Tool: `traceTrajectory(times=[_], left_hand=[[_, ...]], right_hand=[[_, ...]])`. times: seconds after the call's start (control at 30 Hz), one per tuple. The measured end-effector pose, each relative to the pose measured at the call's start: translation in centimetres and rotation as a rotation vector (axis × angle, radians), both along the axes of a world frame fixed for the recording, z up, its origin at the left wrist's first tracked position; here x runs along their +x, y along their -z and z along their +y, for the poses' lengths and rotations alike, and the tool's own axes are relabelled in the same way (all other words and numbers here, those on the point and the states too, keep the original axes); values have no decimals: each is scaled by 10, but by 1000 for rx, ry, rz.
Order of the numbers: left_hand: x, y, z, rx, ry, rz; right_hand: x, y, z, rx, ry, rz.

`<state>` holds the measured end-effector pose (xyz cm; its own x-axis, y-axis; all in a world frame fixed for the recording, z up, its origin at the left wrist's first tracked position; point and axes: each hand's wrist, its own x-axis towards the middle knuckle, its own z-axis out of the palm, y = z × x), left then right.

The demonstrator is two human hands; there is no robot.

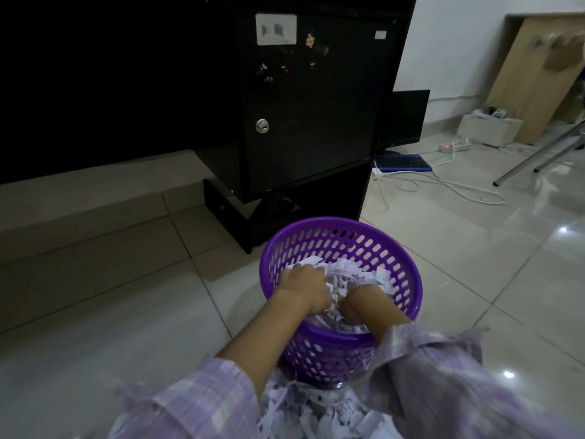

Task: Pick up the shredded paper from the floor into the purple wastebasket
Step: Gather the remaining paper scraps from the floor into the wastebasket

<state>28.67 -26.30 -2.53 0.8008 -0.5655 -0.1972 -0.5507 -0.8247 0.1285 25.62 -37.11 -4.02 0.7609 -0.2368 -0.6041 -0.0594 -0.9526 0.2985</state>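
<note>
A round purple wastebasket with slotted walls stands on the tiled floor in front of me. Both my hands are down inside it, pressed into white shredded paper. My left hand is curled over a clump of strips. My right hand is partly buried, its fingers hidden in the paper. A heap of shredded paper lies on the floor between my arms, against the basket's near side.
A black cabinet with a lock stands just behind the basket. To the right lie a blue keyboard, white cables, a power strip and slanted metal legs. A cardboard box and a wooden board stand by the wall.
</note>
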Motion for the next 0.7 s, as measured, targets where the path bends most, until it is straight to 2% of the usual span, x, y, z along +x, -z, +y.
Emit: traceTrajectory(times=[0.1, 0.3, 0.47, 0.6, 0.7], left_hand=[[7, -1, 12, 33, 13, -149], [8, 2, 15, 75, 35, -95], [2, -3, 17, -102, -20, -126], [0, -6, 18, -186, -36, -191], [-3, -9, 20, -241, -31, -246]], right_hand=[[3, 2, 0, 14, 38, 44], [4, 9, -5, 61, 73, -10], [2, 18, -8, 125, 114, -151], [-3, 5, -7, 252, 213, -241], [-9, -10, -9, 293, 192, -317]])
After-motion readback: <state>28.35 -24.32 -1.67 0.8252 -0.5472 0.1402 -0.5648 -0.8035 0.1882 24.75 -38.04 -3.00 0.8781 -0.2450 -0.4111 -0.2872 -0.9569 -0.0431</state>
